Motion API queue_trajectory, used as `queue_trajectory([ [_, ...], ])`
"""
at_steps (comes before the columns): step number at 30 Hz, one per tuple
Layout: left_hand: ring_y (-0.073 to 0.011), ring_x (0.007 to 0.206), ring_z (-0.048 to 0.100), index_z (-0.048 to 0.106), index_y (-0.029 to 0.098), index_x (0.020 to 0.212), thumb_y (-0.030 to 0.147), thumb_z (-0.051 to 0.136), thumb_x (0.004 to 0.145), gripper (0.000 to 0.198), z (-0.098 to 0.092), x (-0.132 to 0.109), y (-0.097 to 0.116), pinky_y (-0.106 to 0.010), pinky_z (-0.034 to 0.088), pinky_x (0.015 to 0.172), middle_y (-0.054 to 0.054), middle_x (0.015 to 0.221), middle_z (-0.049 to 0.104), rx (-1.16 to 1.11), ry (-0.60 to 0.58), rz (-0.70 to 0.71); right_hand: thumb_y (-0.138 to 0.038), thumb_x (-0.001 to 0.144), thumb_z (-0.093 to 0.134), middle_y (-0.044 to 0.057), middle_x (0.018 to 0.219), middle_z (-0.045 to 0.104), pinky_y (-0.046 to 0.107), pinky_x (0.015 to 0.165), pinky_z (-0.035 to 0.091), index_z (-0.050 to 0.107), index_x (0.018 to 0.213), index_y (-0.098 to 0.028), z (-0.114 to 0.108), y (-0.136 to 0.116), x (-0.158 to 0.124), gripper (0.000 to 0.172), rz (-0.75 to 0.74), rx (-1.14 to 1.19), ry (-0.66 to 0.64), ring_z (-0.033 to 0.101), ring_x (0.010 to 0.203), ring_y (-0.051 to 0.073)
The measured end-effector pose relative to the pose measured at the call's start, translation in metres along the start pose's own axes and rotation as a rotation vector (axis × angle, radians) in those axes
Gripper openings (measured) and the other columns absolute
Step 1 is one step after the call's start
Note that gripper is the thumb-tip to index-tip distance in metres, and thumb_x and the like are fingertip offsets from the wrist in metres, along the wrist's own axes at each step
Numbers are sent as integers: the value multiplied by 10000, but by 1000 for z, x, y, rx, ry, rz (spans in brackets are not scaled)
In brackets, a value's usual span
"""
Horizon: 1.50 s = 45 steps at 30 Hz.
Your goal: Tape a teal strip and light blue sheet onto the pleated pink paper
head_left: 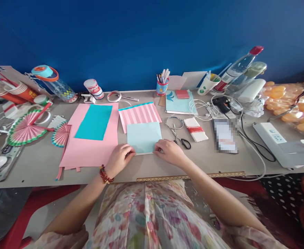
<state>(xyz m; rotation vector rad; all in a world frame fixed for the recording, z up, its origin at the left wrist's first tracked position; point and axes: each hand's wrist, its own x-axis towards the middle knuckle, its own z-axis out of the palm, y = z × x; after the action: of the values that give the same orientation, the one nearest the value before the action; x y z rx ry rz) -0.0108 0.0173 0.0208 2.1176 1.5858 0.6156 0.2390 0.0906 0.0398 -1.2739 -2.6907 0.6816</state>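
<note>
A light blue paper sheet (144,137) lies on the grey table (206,159) in front of me. My left hand (119,159) pinches its near left corner with curled fingers. At the near right corner my right hand (169,152) grips the same sheet, pressing its near edge as a fold. Just behind the sheet lies a pleated pink paper (139,114) with a teal edge. A beaded bracelet sits on my left wrist.
A big pink sheet (89,145) with a teal sheet (94,121) lies to the left, paper fans (25,129) beyond. Scissors (179,136), a red-threaded card (195,129), a phone, cables, a power strip (273,136), bottles and a pen cup (162,86) crowd the right and back.
</note>
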Motion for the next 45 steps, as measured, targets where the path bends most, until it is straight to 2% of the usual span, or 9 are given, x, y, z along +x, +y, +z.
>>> queue_trajectory([
  [4, -186, 831, 592, 597, 196, 819, 282, 497, 966, 198, 0, 0, 1, -305, 434, 757, -23, 841, 640, 7, -16, 18, -251, 880, 626, 21, 844, 644, 264, 748, 367, 645, 839, -199, -1, -4, -1, 70, -50, -61, -20, 564, 821, 168],
  [10, -186, 841, 580, 589, 193, 824, 270, 502, 968, 185, -1, 0, 3, -311, 428, 762, -18, 836, 631, 6, -31, 14, -334, 925, 607, 50, 919, 649, 264, 729, 349, 649, 904, -188, 5, -18, 9, 153, -197, -55, -77, 543, 866, 177],
  [15, -180, 846, 587, 602, 194, 844, 279, 507, 968, 178, -2, 0, 0, -308, 428, 772, -15, 850, 643, -9, -40, 13, -301, 932, 592, 41, 874, 660, 263, 696, 322, 642, 853, -183, 9, -24, 18, 151, -142, -78, -80, 536, 830, 168],
  [20, -188, 851, 599, 615, 201, 855, 306, 507, 970, 189, -3, -3, -5, -317, 401, 767, -15, 863, 665, 70, -43, -6, -295, 930, 578, 43, 880, 667, 265, 695, 316, 645, 857, -185, 9, -25, 19, 148, -117, -120, -85, 546, 839, 172],
  [29, -190, 857, 600, 601, 198, 859, 299, 478, 983, 202, -4, -2, -4, -331, 382, 780, -20, 859, 660, 122, -73, 37, -296, 909, 598, 46, 889, 674, 266, 696, 320, 647, 846, -186, 11, -28, 22, 136, -79, -149, -110, 560, 853, 178],
  [38, -195, 839, 603, 598, 201, 847, 309, 494, 974, 196, -9, 2, -7, -326, 381, 757, -18, 850, 663, 88, -118, 41, -328, 915, 603, 31, 870, 671, 263, 684, 311, 641, 829, -190, 10, -24, 23, 167, -105, -109, -102, 562, 834, 167],
  [45, -187, 807, 595, 597, 197, 827, 293, 510, 960, 186, -12, 5, -6, -314, 381, 731, -17, 823, 652, 57, -132, 45, -331, 930, 598, 41, 889, 685, 262, 703, 317, 653, 880, -189, 12, -33, 26, 160, -136, -92, -110, 571, 852, 173],
])
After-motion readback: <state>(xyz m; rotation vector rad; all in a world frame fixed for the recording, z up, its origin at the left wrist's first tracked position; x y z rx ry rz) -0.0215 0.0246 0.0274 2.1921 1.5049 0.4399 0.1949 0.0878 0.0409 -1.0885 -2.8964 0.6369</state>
